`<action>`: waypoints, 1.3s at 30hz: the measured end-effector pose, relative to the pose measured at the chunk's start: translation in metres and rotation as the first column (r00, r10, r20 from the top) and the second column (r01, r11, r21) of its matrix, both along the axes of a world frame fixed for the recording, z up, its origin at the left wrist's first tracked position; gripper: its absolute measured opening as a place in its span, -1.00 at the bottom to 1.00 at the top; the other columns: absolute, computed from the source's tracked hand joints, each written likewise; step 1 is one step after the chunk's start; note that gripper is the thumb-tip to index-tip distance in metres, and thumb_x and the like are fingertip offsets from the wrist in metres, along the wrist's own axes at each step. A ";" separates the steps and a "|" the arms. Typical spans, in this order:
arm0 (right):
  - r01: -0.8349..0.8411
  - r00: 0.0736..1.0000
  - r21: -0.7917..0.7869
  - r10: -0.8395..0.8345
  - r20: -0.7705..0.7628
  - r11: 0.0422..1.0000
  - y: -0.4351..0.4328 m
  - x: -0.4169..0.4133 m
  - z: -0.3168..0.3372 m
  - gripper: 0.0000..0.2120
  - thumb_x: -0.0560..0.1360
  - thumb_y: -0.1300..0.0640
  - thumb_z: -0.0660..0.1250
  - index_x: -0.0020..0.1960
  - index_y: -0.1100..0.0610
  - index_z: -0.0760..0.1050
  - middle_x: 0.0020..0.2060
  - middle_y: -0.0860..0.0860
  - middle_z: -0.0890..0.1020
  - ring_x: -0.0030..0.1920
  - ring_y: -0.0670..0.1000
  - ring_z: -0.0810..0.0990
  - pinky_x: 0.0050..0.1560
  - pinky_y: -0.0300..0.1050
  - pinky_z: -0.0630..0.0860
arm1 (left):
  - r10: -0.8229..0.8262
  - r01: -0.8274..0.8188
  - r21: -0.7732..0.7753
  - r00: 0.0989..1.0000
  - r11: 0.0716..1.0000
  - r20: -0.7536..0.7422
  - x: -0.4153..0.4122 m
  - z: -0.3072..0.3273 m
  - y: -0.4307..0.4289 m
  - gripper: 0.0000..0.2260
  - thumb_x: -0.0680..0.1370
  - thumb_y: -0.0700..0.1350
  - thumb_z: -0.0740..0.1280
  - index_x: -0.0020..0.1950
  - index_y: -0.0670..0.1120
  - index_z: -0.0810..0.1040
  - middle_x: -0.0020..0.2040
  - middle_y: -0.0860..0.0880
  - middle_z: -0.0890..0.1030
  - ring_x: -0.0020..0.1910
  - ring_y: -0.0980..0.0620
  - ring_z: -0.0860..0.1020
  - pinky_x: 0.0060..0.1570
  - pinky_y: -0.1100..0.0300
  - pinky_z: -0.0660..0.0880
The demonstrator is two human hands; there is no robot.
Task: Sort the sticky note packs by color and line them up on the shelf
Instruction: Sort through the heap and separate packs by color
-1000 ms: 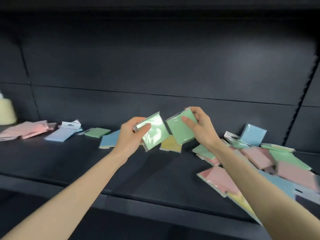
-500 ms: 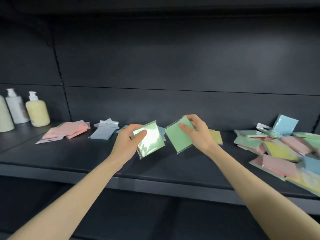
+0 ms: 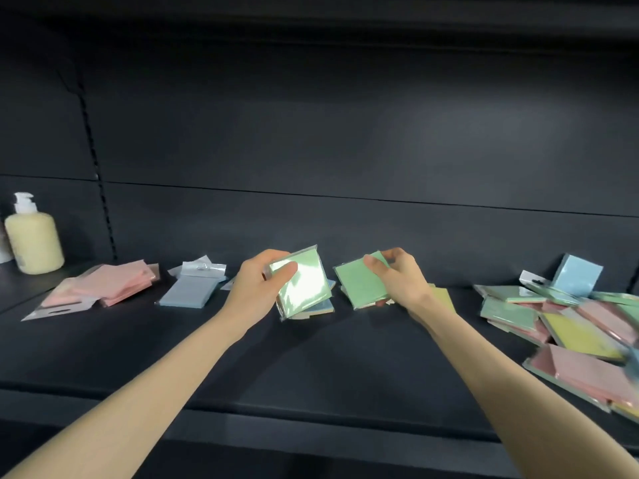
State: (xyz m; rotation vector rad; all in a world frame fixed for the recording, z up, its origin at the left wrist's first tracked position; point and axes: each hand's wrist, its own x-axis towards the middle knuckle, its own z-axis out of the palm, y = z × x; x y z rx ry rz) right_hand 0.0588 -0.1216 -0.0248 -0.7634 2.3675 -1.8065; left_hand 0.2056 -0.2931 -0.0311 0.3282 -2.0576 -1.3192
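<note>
**Progress:** partial. On the shelf (image 3: 311, 361) a pink stack (image 3: 114, 286) lies at the far left. Just beside it is a blue pack (image 3: 186, 293), its clear hang tab turned toward the back panel. Those two colour groups are begun, but neither is squared into a neat line. A yellow pack (image 3: 444, 297) lies flat behind my right wrist. At the right end a mixed heap (image 3: 567, 319) of green, pink, yellow and blue packs overlaps untidily. I judge that most of the sorting remains there.

**Hands:** my left hand (image 3: 256, 288) grips a glossy green pack (image 3: 306, 281) by its left edge, thumb across the front face and fingers curled behind. The pack is tilted up over another pack lying flat beneath it, whose colour I cannot settle. My right hand (image 3: 397, 281) pinches a matte green pack (image 3: 358, 286) at its upper right corner, thumb on the face. I cannot tell whether its lower edge touches the shelf. The two green packs are near each other but apart, at mid-shelf, where I judge a green group is to begin.

**Materials:** the packs are thin square paper pads sealed in clear film. The film on the left-hand pack throws a strong glare and crinkles at the margins. The shelf and back panel are dark, flat and dull-surfaced. A cream pump bottle (image 3: 33, 243), smooth and rounded, stands at the far left.
</note>
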 end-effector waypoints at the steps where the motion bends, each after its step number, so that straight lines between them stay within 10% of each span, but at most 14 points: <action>1: 0.005 1.000 0.014 -0.005 0.004 1.000 -0.002 -0.004 0.001 -0.72 0.55 0.03 0.29 0.11 0.21 0.37 -0.06 0.09 0.55 -0.25 0.01 0.58 -0.58 -0.24 0.44 | -0.001 0.001 -0.003 1.000 1.000 0.002 -0.005 0.001 -0.003 -0.87 0.57 -0.11 0.29 0.10 -0.02 0.55 -0.05 0.08 0.60 -0.16 0.18 0.52 -0.29 0.42 0.41; 11: -0.019 1.000 0.173 0.019 0.004 0.985 -0.012 -0.046 -0.002 -0.69 0.54 -0.02 0.30 0.13 0.18 0.37 -0.02 0.06 0.49 -0.09 0.05 0.55 -0.46 -0.19 0.49 | -0.040 0.038 0.028 0.998 0.999 0.054 -0.049 -0.001 -0.022 -0.89 0.57 -0.09 0.30 0.08 -0.01 0.56 -0.11 0.04 0.61 -0.19 0.10 0.54 -0.20 0.18 0.47; 22: -0.111 0.965 -0.091 0.129 0.227 0.990 -0.070 -0.043 0.010 -0.71 0.59 0.01 0.23 0.24 0.13 0.36 0.16 0.07 0.47 -0.11 0.06 0.54 -0.53 -0.25 0.46 | 0.025 -0.022 -0.036 0.995 0.999 0.092 -0.044 0.004 -0.074 -0.90 0.55 -0.08 0.32 0.04 -0.01 0.58 -0.13 -0.02 0.63 -0.18 -0.03 0.56 -0.21 0.04 0.51; 29: -0.217 0.947 -0.107 0.236 0.218 0.970 -0.116 -0.019 -0.001 -0.56 0.38 0.15 0.41 0.23 -0.02 0.41 0.35 0.09 0.43 0.37 0.10 0.40 -0.09 -0.20 0.53 | -0.056 0.058 -0.020 0.996 0.998 0.075 -0.020 0.003 -0.126 -0.89 0.55 -0.12 0.33 0.06 -0.03 0.57 -0.08 -0.08 0.62 -0.25 0.05 0.54 -0.36 0.20 0.47; 34: -0.261 0.946 -0.117 0.278 0.168 0.958 -0.133 0.008 -0.001 -0.42 0.32 0.35 0.50 0.27 0.08 0.42 0.07 0.20 0.62 0.04 0.10 0.63 0.19 -0.03 0.51 | -0.110 0.110 0.022 0.994 0.994 0.015 -0.001 0.006 -0.160 -0.68 0.48 -0.21 0.42 0.20 -0.01 0.51 0.05 0.01 0.58 -0.14 0.13 0.56 -0.28 0.36 0.48; 39: -0.184 0.981 -0.059 0.187 0.048 0.981 -0.146 0.035 -0.002 -0.60 0.27 0.32 0.56 0.04 0.09 0.57 -0.09 -0.04 0.60 -0.18 -0.21 0.60 -0.11 -0.44 0.48 | -0.167 0.170 0.047 0.985 0.984 -0.050 0.010 0.001 -0.180 -0.55 0.39 -0.25 0.50 0.13 0.16 0.48 0.11 -0.04 0.57 0.01 -0.12 0.58 0.03 0.01 0.57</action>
